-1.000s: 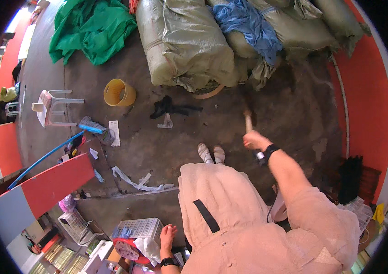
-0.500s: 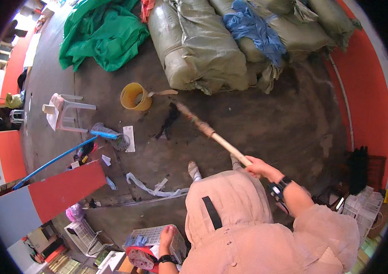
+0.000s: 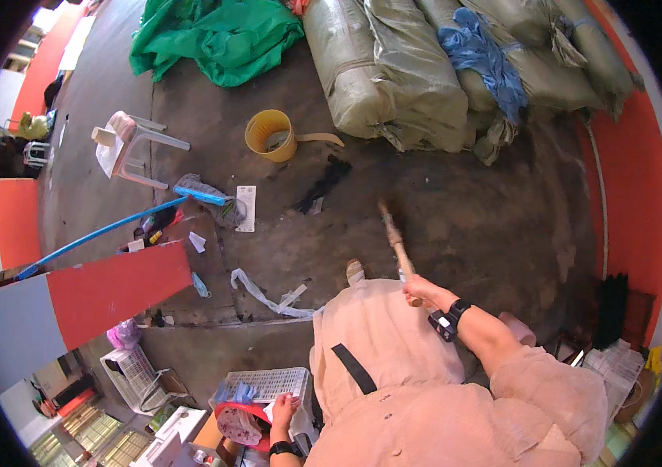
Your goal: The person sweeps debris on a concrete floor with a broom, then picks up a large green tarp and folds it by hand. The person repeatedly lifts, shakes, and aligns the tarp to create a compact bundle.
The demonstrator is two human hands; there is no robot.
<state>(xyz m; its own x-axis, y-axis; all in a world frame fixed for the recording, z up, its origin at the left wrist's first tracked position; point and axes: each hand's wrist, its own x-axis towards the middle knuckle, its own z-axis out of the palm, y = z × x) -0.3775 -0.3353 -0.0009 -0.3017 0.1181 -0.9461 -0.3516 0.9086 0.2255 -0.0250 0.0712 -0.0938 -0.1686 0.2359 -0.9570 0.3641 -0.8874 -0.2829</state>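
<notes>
Ref. pt.: yellow bin point(image 3: 265, 124), on floor point(image 3: 502, 210). R. grip point(image 3: 426, 289) closed round wood-shafted tool point(image 3: 397, 243), R. of bin & nearer wearer point(image 3: 401, 335); tool's far tip blurred, type n/c. L. grip point(image 3: 285, 409) well apart from bin, on wearer's side, nr. white crate point(image 3: 292, 380); fingers look curled, but cannot tell if anything's held.

Dark debris point(image 3: 327, 180) lies R. of bin, sl. nearer wearer. Tan strip point(image 3: 320, 138) just beside bin's R. side. Plastic stool point(image 3: 122, 124) stands L. of bin. Blue-handled mop point(image 3: 202, 194) L. & nearer wearer than bin. Green sheet point(image 3: 214, 35) crumpled beyond bin; wrapped bales point(image 3: 381, 78) beyond & R., w/ blue cloth point(image 3: 482, 58) on top.
</notes>
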